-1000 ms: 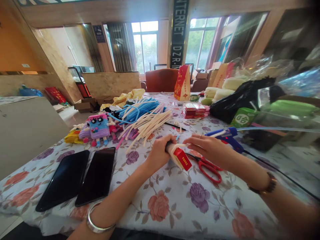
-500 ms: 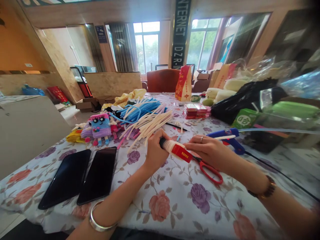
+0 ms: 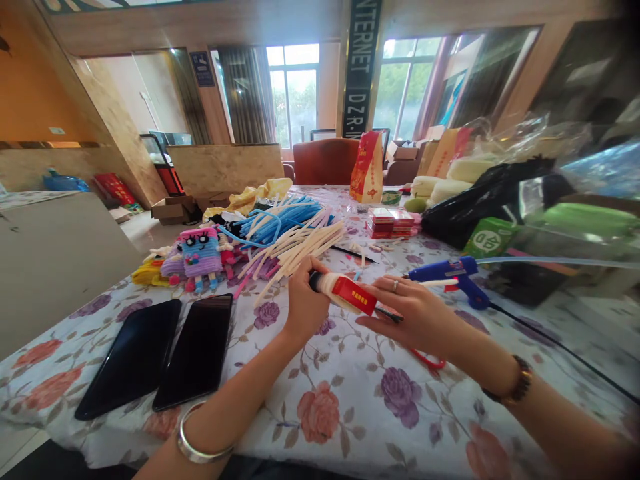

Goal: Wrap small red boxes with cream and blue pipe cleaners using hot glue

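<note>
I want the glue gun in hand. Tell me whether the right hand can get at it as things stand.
Probably yes. The glue gun lies on the table just beyond the right hand, with nothing between. That hand's fingers are at the wrapped red box, which the left hand grips.

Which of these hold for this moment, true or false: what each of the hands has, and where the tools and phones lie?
1. The left hand grips one end of the small red box wound with cream fuzzy wire. True.
2. The right hand holds the blue plastic glue gun. False: the gun lies on the flowered tablecloth beyond that hand.
3. Two flat black phones lie side by side, left of the left arm. True.
4. The red-handled scissors are in the left hand. False: they lie on the tablecloth, mostly hidden under the right hand.
</note>
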`<state>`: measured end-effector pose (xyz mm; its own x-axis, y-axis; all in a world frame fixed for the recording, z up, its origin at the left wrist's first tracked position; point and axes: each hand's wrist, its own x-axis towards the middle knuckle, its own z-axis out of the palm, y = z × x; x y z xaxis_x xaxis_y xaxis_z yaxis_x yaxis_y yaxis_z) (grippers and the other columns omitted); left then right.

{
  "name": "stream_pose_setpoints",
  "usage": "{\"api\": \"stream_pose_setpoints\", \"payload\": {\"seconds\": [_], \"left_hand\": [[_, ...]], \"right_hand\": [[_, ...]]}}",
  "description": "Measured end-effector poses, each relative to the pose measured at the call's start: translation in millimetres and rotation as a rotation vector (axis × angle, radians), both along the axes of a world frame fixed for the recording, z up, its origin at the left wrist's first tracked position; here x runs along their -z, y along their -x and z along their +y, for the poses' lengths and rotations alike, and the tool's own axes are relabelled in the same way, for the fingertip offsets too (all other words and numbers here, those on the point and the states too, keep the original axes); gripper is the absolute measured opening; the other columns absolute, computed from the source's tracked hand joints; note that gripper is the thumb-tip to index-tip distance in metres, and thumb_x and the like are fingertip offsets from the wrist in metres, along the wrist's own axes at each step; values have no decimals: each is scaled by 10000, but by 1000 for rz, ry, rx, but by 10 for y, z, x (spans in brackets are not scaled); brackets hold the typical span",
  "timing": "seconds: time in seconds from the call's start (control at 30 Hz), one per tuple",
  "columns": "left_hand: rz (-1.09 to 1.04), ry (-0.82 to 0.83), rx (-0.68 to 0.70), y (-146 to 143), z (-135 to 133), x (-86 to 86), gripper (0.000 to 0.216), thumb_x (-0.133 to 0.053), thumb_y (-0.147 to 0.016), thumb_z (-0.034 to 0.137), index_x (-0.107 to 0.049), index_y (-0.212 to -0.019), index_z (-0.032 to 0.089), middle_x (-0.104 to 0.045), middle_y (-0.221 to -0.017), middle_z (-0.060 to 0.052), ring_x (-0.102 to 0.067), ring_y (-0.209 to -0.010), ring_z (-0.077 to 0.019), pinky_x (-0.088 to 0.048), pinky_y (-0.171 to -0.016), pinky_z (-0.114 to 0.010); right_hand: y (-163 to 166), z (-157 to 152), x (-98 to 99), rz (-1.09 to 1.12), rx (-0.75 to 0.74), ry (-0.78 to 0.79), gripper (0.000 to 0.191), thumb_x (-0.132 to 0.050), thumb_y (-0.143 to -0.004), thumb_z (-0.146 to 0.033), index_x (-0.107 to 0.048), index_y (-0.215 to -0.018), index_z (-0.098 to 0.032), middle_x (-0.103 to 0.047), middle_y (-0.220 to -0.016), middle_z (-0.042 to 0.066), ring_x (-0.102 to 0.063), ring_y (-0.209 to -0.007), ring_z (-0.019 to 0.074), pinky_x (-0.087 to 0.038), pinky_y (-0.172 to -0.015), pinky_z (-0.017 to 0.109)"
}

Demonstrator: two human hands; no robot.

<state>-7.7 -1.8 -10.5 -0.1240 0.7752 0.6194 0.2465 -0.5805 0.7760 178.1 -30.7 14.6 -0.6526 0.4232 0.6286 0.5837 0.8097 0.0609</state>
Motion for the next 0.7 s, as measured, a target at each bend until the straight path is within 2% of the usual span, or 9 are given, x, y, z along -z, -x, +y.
{"api": "stream_pose_setpoints", "payload": {"seconds": [0.07,0.2,0.3,0.43,0.57,0.7], "left_hand": [[21,-7,-3,-2,1,-7,169,-561,-615,78,-471,-704,190,-562,-695,31,-525,-672,-116,-404,-632,-236],[93,-35,41,-4,3,-42,217,-542,-636,37,-516,-789,187,-617,-794,7,-577,-765,-135,-438,-707,-256],[209,-109,48,-13,-7,-80,304,-555,-653,13,-568,-902,187,-650,-918,-18,-598,-909,-157,-448,-809,-285],[305,-222,54,-29,-26,-117,386,-651,-682,68,-580,-1033,214,-657,-1069,-34,-595,-1024,-172,-452,-900,-321],[330,-374,80,-30,-30,-126,286,-685,-730,178,-609,-1003,214,-674,-1035,-50,-615,-1008,-165,-478,-906,-323],[381,-534,82,-11,-29,-122,216,-641,-776,171,-618,-988,204,-684,-984,-54,-624,-977,-150,-506,-877,-309]], "right_hand": [[4,27,42,-17,26,-63,240,-522,-869,-309,-626,-1002,-139,-667,-860,89,-636,-787,206,-544,-701,349],[-61,88,53,-74,59,-197,270,-517,-869,-296,-598,-1068,-132,-666,-876,97,-631,-831,217,-538,-753,367],[-155,143,17,-143,85,-291,294,-504,-879,-289,-578,-1103,-115,-660,-886,106,-622,-836,223,-535,-750,381],[-282,204,-44,-240,152,-330,308,-498,-884,-249,-549,-1159,-121,-655,-937,107,-601,-868,226,-519,-790,394],[-347,221,-97,-274,147,-365,342,-500,-877,-178,-516,-1212,-114,-648,-934,102,-576,-856,224,-504,-756,366],[-370,209,-122,-263,115,-347,441,-513,-874,-171,-443,-1309,-142,-644,-955,81,-560,-862,212,-481,-775,353]]}}
